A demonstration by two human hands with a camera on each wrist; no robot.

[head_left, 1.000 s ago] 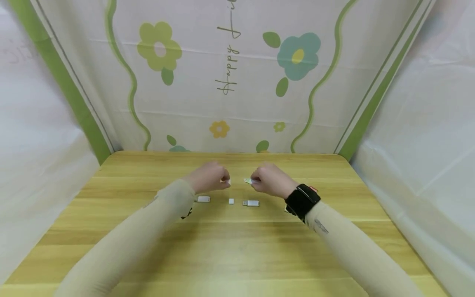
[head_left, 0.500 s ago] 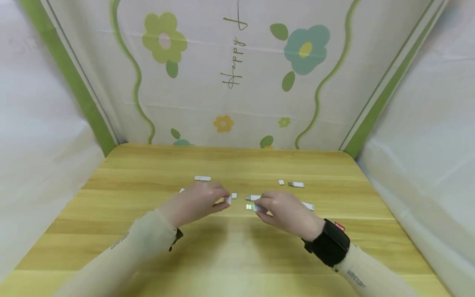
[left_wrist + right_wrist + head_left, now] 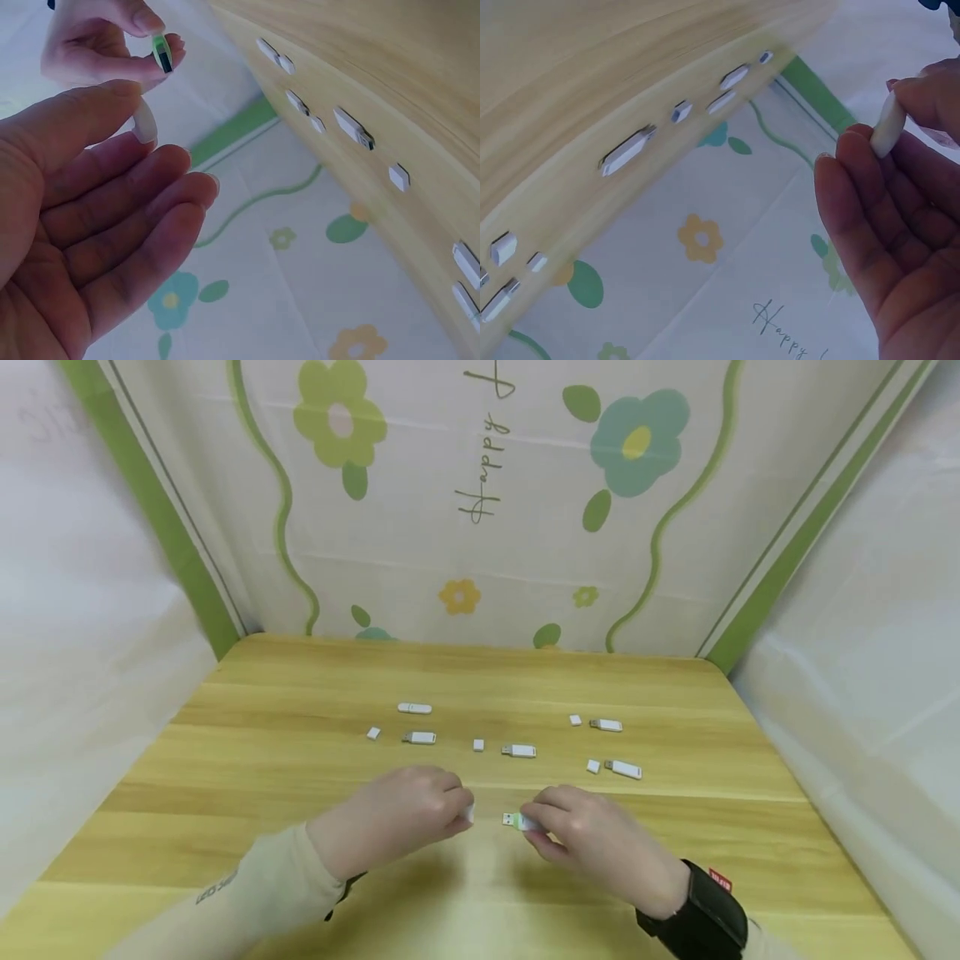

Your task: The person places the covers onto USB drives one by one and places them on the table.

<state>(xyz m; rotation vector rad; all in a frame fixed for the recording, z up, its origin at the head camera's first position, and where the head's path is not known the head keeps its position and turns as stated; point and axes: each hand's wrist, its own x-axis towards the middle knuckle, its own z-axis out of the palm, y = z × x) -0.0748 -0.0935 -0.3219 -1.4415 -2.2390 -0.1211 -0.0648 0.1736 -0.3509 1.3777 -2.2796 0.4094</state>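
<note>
Between thumb and forefinger, my left hand pinches a small white cap, mostly covered by the fingers in the head view. Opposite it, my right hand pinches the white body of a USB flash drive. Its bare metal plug, with green at the base, points left toward the cap. A short gap separates cap and plug. Both hands are over the near middle of the table. In the right wrist view, the drive's white end sticks out between thumb and fingers.
Beyond the hands on the wooden table lie uncapped flash drives, each with a loose white cap left of its plug. A white stick in one closed piece lies farther back. A flowered curtain encloses the table.
Both hands have come back toward the body from over the rows of drives, still pinching the cap and the flash drive. The drives on the table are now uncovered in the head view.
</note>
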